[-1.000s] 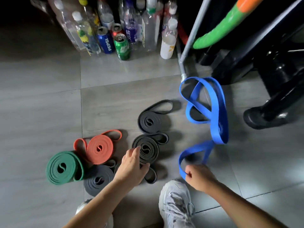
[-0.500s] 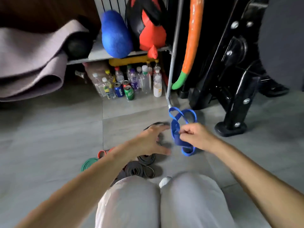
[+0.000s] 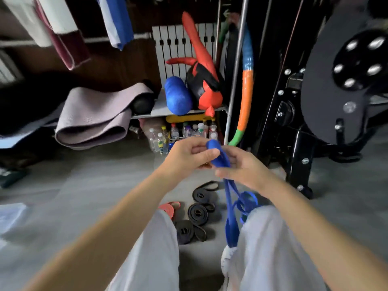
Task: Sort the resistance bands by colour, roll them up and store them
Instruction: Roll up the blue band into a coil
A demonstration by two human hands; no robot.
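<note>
Both hands hold the blue resistance band (image 3: 230,208) up in front of me. My left hand (image 3: 189,154) pinches its top end, and my right hand (image 3: 243,164) grips it just below. The rest of the band hangs down in loose loops between my knees to the floor. On the tiles below lie rolled black bands (image 3: 198,213), with another black roll (image 3: 202,193) farther back and a dark grey roll (image 3: 184,228) nearer me. An orange roll (image 3: 169,207) peeks out beside my left knee. The green roll is hidden.
Bottles and cans (image 3: 178,133) stand on the floor under a shelf (image 3: 159,111) holding a blue roller and a red bag. A folded mat (image 3: 94,118) lies at left. A black exercise machine (image 3: 315,122) stands at right. My white-trousered knees (image 3: 268,238) fill the foreground.
My view has tilted up. My right hand lifted the blue band off the floor, my left hand left the rolled bands and took hold of the band's top end.
</note>
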